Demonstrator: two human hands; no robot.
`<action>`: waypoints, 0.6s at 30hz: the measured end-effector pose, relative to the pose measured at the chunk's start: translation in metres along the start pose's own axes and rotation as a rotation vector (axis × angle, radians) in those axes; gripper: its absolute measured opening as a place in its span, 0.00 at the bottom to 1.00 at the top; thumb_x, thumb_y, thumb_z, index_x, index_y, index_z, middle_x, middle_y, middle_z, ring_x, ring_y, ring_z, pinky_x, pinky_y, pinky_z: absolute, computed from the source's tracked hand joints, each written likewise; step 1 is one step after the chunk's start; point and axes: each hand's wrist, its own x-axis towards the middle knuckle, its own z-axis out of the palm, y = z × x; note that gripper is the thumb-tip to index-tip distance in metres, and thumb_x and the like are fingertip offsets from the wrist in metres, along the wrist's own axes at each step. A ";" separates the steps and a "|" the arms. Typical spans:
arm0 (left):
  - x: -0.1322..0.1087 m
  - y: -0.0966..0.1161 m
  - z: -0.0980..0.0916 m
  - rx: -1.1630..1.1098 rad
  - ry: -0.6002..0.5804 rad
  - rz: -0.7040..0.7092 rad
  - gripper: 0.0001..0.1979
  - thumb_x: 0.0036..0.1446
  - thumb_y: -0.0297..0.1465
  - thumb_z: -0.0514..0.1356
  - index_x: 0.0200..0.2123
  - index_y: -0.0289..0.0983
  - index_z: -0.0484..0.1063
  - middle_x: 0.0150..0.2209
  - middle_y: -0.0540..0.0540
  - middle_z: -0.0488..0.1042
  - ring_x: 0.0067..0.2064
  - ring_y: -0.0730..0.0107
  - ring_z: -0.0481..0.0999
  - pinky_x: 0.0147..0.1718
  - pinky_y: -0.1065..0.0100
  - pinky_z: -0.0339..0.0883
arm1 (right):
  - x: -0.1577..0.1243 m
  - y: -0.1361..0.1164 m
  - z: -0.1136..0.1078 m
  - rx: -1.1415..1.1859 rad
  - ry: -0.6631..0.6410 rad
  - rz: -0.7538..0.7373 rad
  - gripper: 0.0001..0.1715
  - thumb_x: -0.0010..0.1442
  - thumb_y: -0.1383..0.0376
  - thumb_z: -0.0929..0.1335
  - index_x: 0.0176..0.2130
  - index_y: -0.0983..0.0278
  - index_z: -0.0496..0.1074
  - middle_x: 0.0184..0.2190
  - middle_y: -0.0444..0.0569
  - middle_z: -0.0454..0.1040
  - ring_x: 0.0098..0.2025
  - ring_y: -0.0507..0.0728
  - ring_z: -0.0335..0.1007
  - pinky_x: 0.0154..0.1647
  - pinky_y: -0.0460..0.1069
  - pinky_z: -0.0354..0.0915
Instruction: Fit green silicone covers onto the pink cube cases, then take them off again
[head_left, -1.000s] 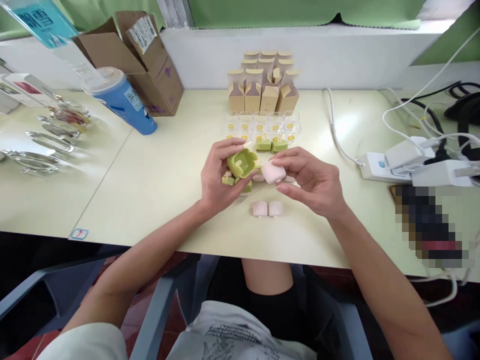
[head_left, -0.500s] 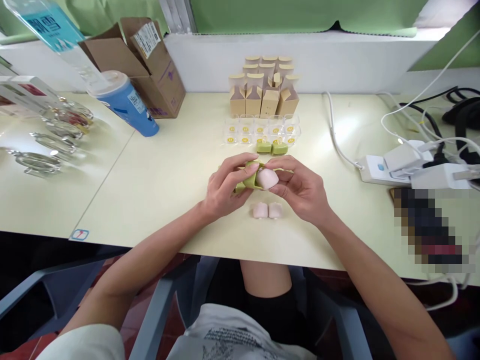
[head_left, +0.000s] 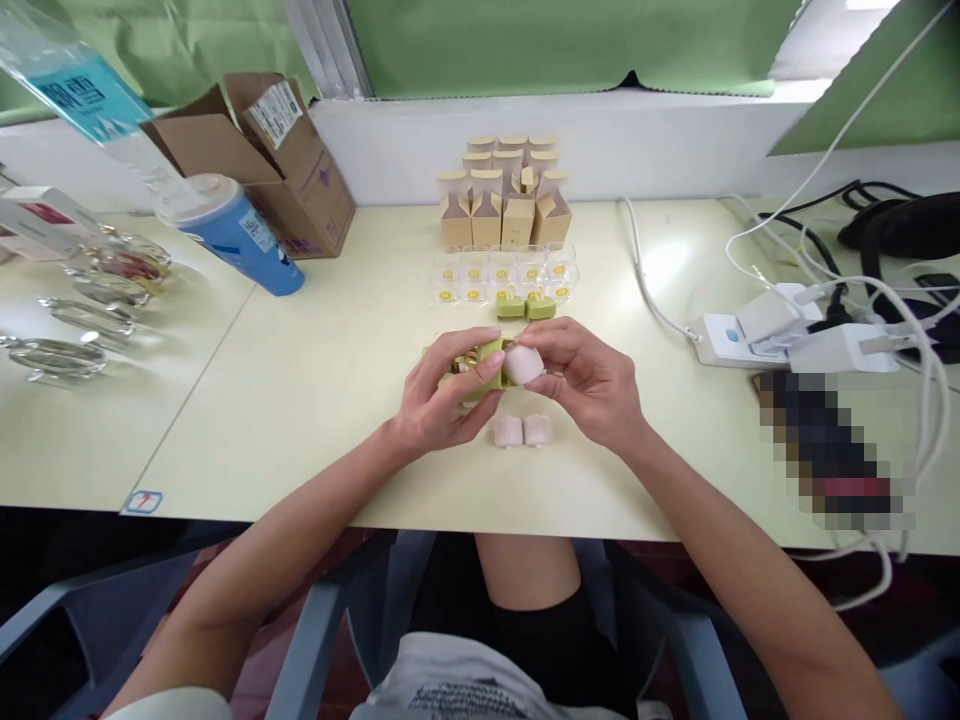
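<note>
My left hand [head_left: 439,395] is closed around a small olive-green case [head_left: 490,350], fingers on top and thumb in front. From its right side a pale pink rounded block [head_left: 523,365] sticks out, partly inside the case. The fingertips of my right hand [head_left: 592,385] pinch that block. More green pieces show behind my left fingers, mostly hidden. Just below my hands, two similar pink blocks [head_left: 508,431] lie side by side on the table. Beyond my fingers sit two green cases [head_left: 511,308] with small loops on top.
Clear plastic cups with yellow marks [head_left: 474,272] stand behind the green cases, before several open kraft boxes [head_left: 517,222]. At left are a blue cup [head_left: 251,240], a cardboard box [head_left: 319,205] and glass-like ornaments [head_left: 60,355]. A power strip [head_left: 724,340] with cables lies right.
The view has shifted slightly. My hands have turned the green case a little, so its opening faces right with the pink block still in it. Both hands keep their hold.
</note>
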 end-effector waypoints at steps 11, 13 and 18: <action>0.004 0.009 0.003 0.084 0.030 -0.078 0.28 0.72 0.35 0.72 0.72 0.41 0.74 0.51 0.40 0.79 0.50 0.59 0.84 0.45 0.61 0.86 | 0.004 -0.009 -0.007 -0.009 -0.035 0.079 0.22 0.74 0.57 0.80 0.65 0.49 0.86 0.59 0.50 0.87 0.60 0.61 0.86 0.59 0.58 0.88; 0.004 0.010 0.004 0.131 0.024 -0.118 0.24 0.73 0.38 0.72 0.68 0.41 0.77 0.47 0.42 0.78 0.45 0.62 0.82 0.41 0.63 0.83 | 0.003 -0.010 -0.005 -0.035 -0.035 0.066 0.22 0.74 0.59 0.79 0.65 0.49 0.85 0.58 0.48 0.89 0.58 0.59 0.87 0.58 0.56 0.87; -0.002 0.010 0.009 0.121 0.062 -0.184 0.27 0.67 0.46 0.77 0.63 0.41 0.78 0.47 0.43 0.79 0.44 0.64 0.81 0.39 0.65 0.81 | 0.001 -0.010 0.003 -0.177 -0.053 -0.070 0.23 0.75 0.62 0.78 0.66 0.50 0.85 0.60 0.48 0.89 0.58 0.59 0.89 0.56 0.54 0.88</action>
